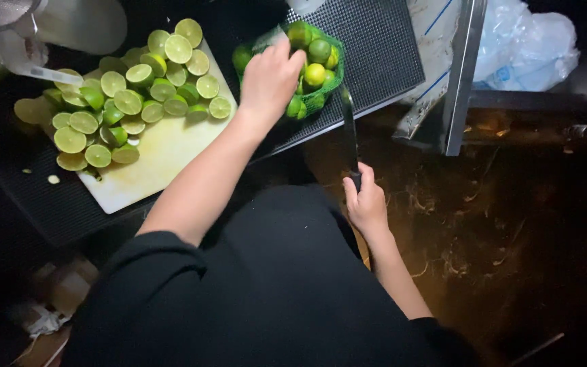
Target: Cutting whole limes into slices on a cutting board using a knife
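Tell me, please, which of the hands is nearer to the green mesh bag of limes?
Left. The left hand rests on the mesh bag of limes; the right hand holds a knife further down, apart from it.

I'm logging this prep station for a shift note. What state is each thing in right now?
Left hand: reaching into the net bag, fingers on the whole limes.
Right hand: gripping the knife handle.
Knife: blade pointing away from the person, towards the bag.
Net bag of limes: open, holding whole uncut limes.
Lime halves: cut, piled on the board.
Cutting board: stained, near part bare.
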